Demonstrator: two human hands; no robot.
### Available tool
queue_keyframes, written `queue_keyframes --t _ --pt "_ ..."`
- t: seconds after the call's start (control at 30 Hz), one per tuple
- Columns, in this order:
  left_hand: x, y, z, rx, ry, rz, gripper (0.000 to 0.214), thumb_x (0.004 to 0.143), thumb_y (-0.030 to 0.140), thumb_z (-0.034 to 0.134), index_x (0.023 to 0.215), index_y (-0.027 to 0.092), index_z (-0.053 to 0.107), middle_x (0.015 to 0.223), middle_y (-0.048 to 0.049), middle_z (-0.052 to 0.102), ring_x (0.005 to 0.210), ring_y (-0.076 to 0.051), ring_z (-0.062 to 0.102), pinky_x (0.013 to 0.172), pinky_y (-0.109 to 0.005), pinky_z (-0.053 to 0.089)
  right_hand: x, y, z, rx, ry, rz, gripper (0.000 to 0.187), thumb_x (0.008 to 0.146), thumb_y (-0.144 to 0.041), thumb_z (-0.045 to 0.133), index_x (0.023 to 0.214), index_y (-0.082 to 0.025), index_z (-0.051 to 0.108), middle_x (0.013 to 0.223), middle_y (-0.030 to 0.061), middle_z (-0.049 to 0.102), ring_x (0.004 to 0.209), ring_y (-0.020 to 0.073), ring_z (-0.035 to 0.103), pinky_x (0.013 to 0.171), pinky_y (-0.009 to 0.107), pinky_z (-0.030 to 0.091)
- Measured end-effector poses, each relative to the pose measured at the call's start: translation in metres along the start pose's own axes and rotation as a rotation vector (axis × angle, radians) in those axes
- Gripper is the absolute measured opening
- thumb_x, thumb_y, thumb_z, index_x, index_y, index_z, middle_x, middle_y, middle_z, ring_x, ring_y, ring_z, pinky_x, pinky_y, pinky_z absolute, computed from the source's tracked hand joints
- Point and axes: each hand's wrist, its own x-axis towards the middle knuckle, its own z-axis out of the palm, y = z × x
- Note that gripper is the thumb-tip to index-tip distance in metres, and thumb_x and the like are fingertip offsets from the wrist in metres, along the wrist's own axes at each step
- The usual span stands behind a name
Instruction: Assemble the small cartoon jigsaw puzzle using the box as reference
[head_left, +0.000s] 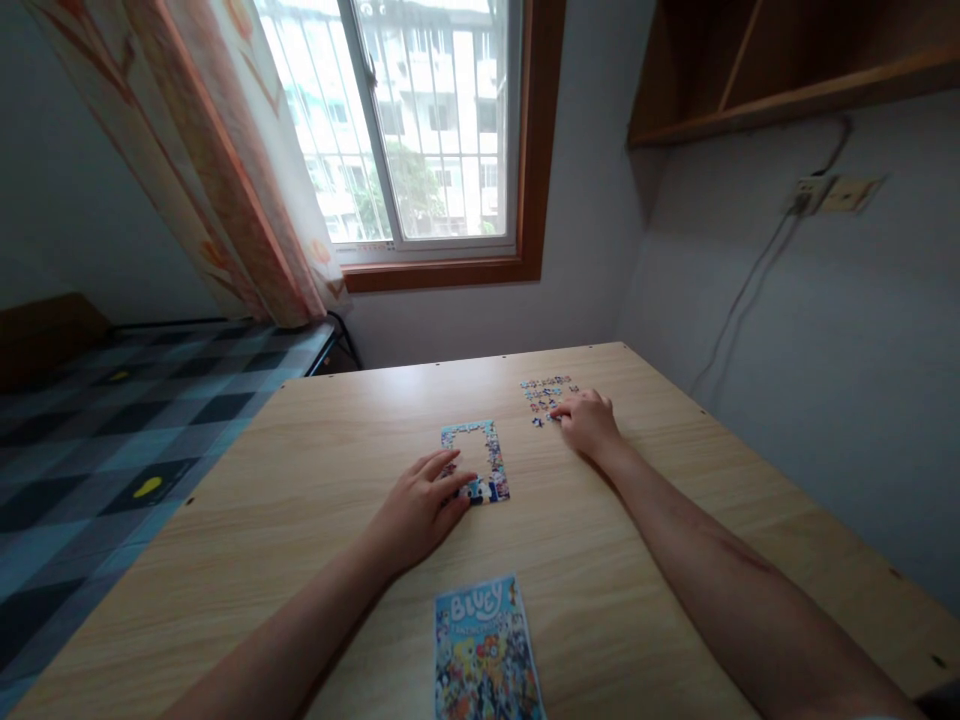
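On the table lies a partly joined jigsaw puzzle (pixel 499 480), a rectangular border of colourful pieces around bare wood. My left hand (pixel 429 495) rests over its lower left side, fingers spread, covering part of that edge. Farther off to the right, several loose puzzle pieces (pixel 546 393) are laid out in rough rows. My right hand (pixel 591 424) is at the near right end of these rows, its fingers curled with the tips on a small bluish puzzle piece. A printed picture sheet (pixel 487 650) with "BLUEY" lettering lies close to me, between my forearms.
The light wooden table (pixel 337 440) stands near a window (pixel 442 130) with a patterned curtain (pixel 225 150). At left is a bed with a checked cover (pixel 97 450). A wall shelf (pixel 795 90) and a socket (pixel 814 190) with a hanging cable are on the right.
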Motion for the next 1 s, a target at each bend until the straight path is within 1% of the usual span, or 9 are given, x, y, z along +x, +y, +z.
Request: queue_keyframes --t 0.1,0.33,0.47,0.53,0.6,0.7,0.83,0.9,1.0 --pt "0.0 0.0 0.0 -0.002 -0.003 -0.007 0.034 0.098 0.036 0.053 0.126 0.027 0.071 0.141 -0.0112 0.06 0.131 -0.03 0.054 0.11 -0.053 0.049 0.002 0.007 -0.006 -0.033 -0.041 0.014 0.028 0.085 -0.017 0.061 0.093 -0.031 0.083 0.108 0.0069 0.077 0.111 0.0299 0.054 0.098 0.046 0.034" --pt "0.0 0.0 -0.001 -0.017 0.001 -0.007 0.033 0.098 0.036 0.054 0.126 0.026 0.07 0.141 -0.011 0.06 0.131 -0.03 0.054 0.11 -0.053 0.049 0.009 0.023 -0.03 -0.117 -0.173 0.141 0.029 0.083 -0.018 0.06 0.091 -0.034 0.083 0.101 0.0084 0.077 0.113 0.0307 0.055 0.101 0.05 0.033" --pt "0.0 0.0 -0.001 -0.013 -0.001 -0.008 0.033 0.099 0.036 0.052 0.126 0.027 0.07 0.141 -0.0101 0.06 0.131 -0.029 0.054 0.109 -0.052 0.049 0.01 0.03 -0.036 -0.134 -0.194 0.156 0.03 0.083 -0.018 0.06 0.092 -0.034 0.083 0.104 0.0077 0.077 0.114 0.0308 0.056 0.1 0.049 0.034" --pt "0.0 0.0 0.0 -0.008 -0.007 -0.009 0.034 0.099 0.035 0.052 0.126 0.026 0.07 0.141 -0.0105 0.06 0.131 -0.029 0.054 0.11 -0.052 0.049 0.01 0.031 -0.034 -0.137 -0.156 0.145 0.029 0.085 -0.02 0.059 0.094 -0.033 0.083 0.105 0.0082 0.077 0.113 0.0312 0.057 0.1 0.049 0.036" --pt "0.0 0.0 0.001 -0.009 -0.005 -0.007 0.033 0.099 0.035 0.053 0.126 0.026 0.07 0.141 -0.0109 0.06 0.131 -0.03 0.054 0.11 -0.052 0.048 0.008 0.03 -0.03 -0.131 -0.083 0.119 0.029 0.087 -0.022 0.057 0.098 -0.031 0.083 0.11 0.0082 0.076 0.113 0.0311 0.056 0.1 0.05 0.036" --pt "0.0 -0.002 0.002 -0.011 0.008 0.0 0.033 0.098 0.035 0.054 0.125 0.026 0.07 0.141 -0.0112 0.061 0.129 -0.03 0.055 0.109 -0.052 0.049 0.005 0.024 -0.018 -0.118 -0.006 0.054 0.031 0.091 -0.024 0.055 0.109 -0.031 0.08 0.127 0.0072 0.071 0.121 0.0304 0.053 0.107 0.052 0.033" --pt "-0.001 -0.003 0.002 -0.008 0.023 0.008 0.034 0.098 0.034 0.054 0.127 0.024 0.069 0.141 -0.0125 0.061 0.129 -0.031 0.056 0.108 -0.053 0.05 0.002 0.017 -0.004 -0.128 -0.07 -0.026 0.04 0.091 -0.024 0.054 0.125 -0.035 0.072 0.153 0.0068 0.051 0.144 0.0329 0.036 0.114 0.066 0.019" --pt "-0.001 -0.003 0.003 -0.014 0.032 0.006 0.035 0.098 0.033 0.055 0.128 0.023 0.069 0.141 -0.0133 0.061 0.129 -0.031 0.056 0.107 -0.053 0.05 0.003 0.015 -0.001 -0.111 -0.097 -0.038 0.037 0.092 -0.024 0.054 0.121 -0.036 0.074 0.158 0.005 0.044 0.149 0.0337 0.029 0.114 0.071 0.015" --pt "-0.001 -0.004 0.003 -0.024 0.04 0.006 0.036 0.097 0.034 0.056 0.129 0.021 0.067 0.141 -0.0145 0.061 0.129 -0.032 0.057 0.107 -0.053 0.051 0.003 0.015 -0.002 -0.07 -0.071 -0.037 0.028 0.089 -0.024 0.056 0.096 -0.033 0.081 0.158 0.0009 0.046 0.151 0.0338 0.025 0.115 0.071 0.011"
